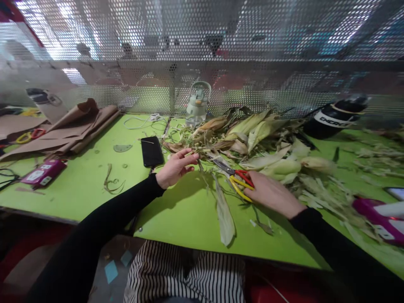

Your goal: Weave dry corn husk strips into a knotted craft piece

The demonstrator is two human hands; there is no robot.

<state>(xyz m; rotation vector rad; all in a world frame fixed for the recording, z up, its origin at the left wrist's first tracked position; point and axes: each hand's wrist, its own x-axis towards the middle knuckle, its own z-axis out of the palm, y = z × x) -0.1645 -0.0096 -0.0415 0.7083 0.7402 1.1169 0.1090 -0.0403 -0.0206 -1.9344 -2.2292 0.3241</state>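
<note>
My left hand pinches a thin strip of corn husk between thumb and fingers above the green table. In my right hand are scissors with one red and one yellow handle loop. Their blades point up and left, near the strip. Whether the blades touch it I cannot tell. A long pale husk piece lies on the table below the blades. Just beyond both hands spreads a heap of dry and green corn husks.
Left of my left hand lies a black phone. A clear bottle with a green lid stands behind the heap, and a black bottle leans at the right. Brown paper and a purple device are on the left. A perforated metal screen borders the back.
</note>
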